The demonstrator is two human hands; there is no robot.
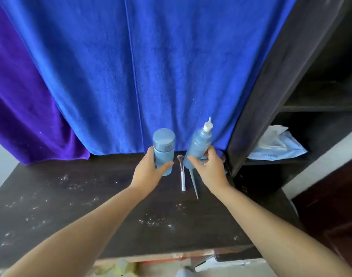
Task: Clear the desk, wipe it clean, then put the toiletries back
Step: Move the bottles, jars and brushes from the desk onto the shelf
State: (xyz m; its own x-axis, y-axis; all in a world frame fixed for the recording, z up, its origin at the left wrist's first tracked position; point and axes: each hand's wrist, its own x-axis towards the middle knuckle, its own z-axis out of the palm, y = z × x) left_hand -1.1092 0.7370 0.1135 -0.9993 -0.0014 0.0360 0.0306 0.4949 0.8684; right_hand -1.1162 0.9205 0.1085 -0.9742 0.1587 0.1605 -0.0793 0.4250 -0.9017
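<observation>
The left hand [151, 172] curls round a short blue bottle with a flat cap [163, 149], and the right hand [210, 168] grips a taller blue bottle with a white nozzle [200, 144] near its base, tilted a little toward the blue towel [131, 76] hanging behind both. Both bottles look lifted off, or barely on, the dark desk [71, 206]; which one I cannot tell. Between the two hands a small makeup brush [182, 172] lies flat, and just beside the right hand's thumb a thin pointed comb handle [194, 184] runs back toward the wrist.

The likeliest slip is the taller bottle: held low and leaning, it could swing top-heavy and catch the towel or drop onto the brush. With both hands full, the brush and comb stay behind and can be knocked by a passing wrist. White specks [155, 220] litter the desk near the forearms, so the wiping looks undone; putting bottles down on them would only spread the mess. A pack of wipes [277, 148] sits on the shelf beyond the right hand
</observation>
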